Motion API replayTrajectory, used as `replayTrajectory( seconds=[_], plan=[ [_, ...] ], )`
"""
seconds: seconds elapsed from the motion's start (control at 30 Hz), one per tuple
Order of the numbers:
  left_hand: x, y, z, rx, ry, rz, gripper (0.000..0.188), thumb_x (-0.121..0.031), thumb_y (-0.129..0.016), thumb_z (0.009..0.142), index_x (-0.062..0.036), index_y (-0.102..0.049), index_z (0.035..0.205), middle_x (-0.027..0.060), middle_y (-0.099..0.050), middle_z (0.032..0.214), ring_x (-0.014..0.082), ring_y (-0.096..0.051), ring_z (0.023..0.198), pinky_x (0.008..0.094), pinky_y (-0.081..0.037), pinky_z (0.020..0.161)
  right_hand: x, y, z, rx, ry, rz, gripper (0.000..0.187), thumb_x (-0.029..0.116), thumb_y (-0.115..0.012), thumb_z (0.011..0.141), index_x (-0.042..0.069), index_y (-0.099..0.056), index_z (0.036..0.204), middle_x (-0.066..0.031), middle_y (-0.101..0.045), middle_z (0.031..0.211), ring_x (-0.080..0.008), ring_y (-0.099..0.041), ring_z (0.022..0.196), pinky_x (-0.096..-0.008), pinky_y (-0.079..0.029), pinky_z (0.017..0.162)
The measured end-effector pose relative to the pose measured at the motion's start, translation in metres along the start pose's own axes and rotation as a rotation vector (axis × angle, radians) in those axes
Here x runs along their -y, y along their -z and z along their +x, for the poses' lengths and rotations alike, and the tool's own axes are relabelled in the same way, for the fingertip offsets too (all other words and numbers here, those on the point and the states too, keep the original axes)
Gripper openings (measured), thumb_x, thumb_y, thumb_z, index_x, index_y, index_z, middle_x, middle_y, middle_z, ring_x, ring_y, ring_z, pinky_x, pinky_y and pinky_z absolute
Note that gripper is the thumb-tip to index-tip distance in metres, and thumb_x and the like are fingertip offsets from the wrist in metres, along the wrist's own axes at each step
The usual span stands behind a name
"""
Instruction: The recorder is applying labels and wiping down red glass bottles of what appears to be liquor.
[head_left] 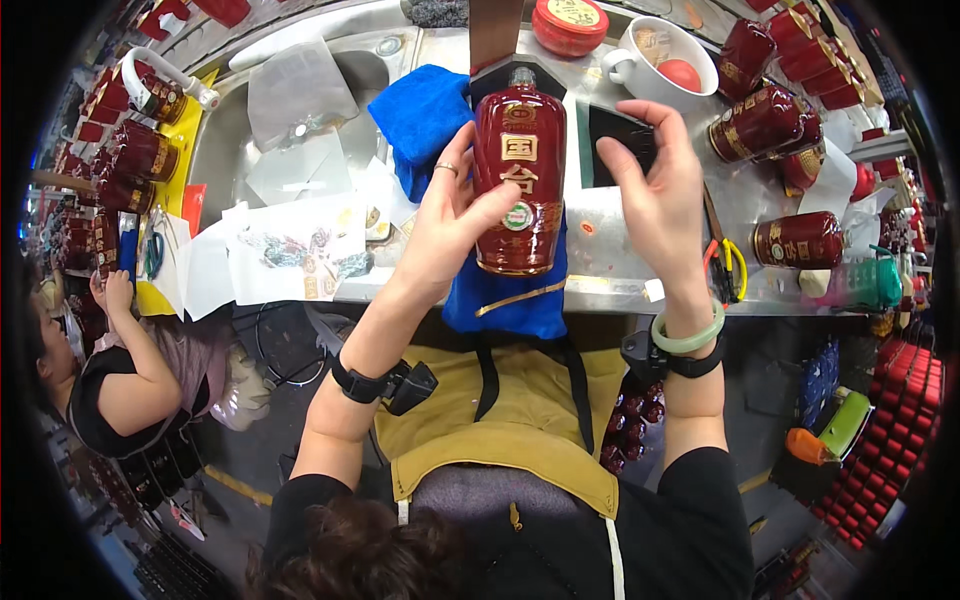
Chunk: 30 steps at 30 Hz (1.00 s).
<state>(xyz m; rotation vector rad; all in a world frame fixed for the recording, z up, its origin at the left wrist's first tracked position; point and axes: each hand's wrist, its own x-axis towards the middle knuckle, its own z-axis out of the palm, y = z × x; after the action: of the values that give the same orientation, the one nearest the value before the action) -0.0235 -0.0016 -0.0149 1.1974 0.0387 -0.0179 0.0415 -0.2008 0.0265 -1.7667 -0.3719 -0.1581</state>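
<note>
1. Lying flat near the middle of the metal worktop (pixel 620 250), on a blue cloth (pixel 500 300): a dark red ceramic bottle (pixel 518 190) with gold markings, its neck pointing toward the far side.
2. Gripping that bottle along its left flank: left hand (pixel 450 215), fingers curled loosely, thumb pressing across the lower front near a small round sticker (pixel 517 216); wearing a ring and, lower down, a black wrist strap.
3. Hovering just right of the bottle and apart from it: right hand (pixel 655 195), fingers spread and slightly bent, pinching nothing; wearing a pale green bangle (pixel 687 336) above a black strap.
4. Sitting just beyond the right fingertips: a flat black pad (pixel 620 140), partly hidden by them.
5. Bunching up on the far left of the bottle: a second blue cloth (pixel 420 115).
6. Resting on the far right: more red bottles (pixel 760 120), lying on their sides, and another one (pixel 800 240) nearer.
7. Standing at the far edge: a white mug (pixel 655 55) holding something red, beside a round red lid (pixel 570 22).
8. Scattering over the left part of the worktop: white backing sheets (pixel 290 240) with small labels.
9. Sitting at the far left of the scene: another person (pixel 130 370), a hand raised toward stacked red bottles there.
10. Lying near the right wrist on the worktop: yellow-handled scissors (pixel 732 268).
</note>
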Motion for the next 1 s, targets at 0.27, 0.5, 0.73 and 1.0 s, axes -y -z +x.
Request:
replayTrajectory(
  seconds=[0.27,0.5,0.73,1.0],
  plan=[
    [-0.001,-0.013,-0.003,-0.101,-0.056,0.121,0.084,-0.012,-0.075,0.09,0.0007,-0.023,0.155,0.0211,-0.04,0.148,0.0255,-0.051,0.13,0.0382,-0.045,0.108,0.046,-0.012,0.008,0.154,0.35,-0.24,0.033,-0.007,-0.069,0.082,0.005,-0.065,0.113,-0.0146,-0.068,0.104,-0.0332,-0.067,0.094,-0.0384,-0.054,0.079],
    [0.004,-0.01,-0.003,-0.096,-0.072,0.184,0.082,-0.011,-0.075,0.09,-0.0017,-0.025,0.154,0.0199,-0.042,0.146,0.0245,-0.052,0.127,0.038,-0.047,0.106,0.042,-0.011,0.024,0.15,0.592,-0.494,0.032,-0.001,-0.073,0.08,0.007,-0.067,0.11,-0.0097,-0.068,0.094,-0.0307,-0.065,0.09,-0.0406,-0.053,0.076],
    [0.0,-0.013,-0.004,-0.087,-0.08,0.199,0.081,-0.012,-0.075,0.09,-0.003,-0.025,0.154,0.0189,-0.043,0.145,0.0247,-0.053,0.126,0.038,-0.047,0.106,0.023,-0.021,0.035,0.163,0.674,-0.588,0.029,0.0,-0.071,0.08,0.01,-0.067,0.107,-0.0062,-0.063,0.089,-0.0274,-0.062,0.09,-0.0382,-0.049,0.081],
    [-0.001,-0.011,-0.001,-0.081,-0.069,0.202,0.081,-0.012,-0.074,0.091,-0.0038,-0.025,0.154,0.0189,-0.042,0.145,0.0251,-0.052,0.127,0.039,-0.046,0.107,0.02,-0.017,0.026,0.206,0.607,-0.422,0.032,-0.005,-0.07,0.079,0.007,-0.066,0.108,-0.0079,-0.063,0.09,-0.0298,-0.061,0.09,-0.0395,-0.05,0.08]
  ],
)
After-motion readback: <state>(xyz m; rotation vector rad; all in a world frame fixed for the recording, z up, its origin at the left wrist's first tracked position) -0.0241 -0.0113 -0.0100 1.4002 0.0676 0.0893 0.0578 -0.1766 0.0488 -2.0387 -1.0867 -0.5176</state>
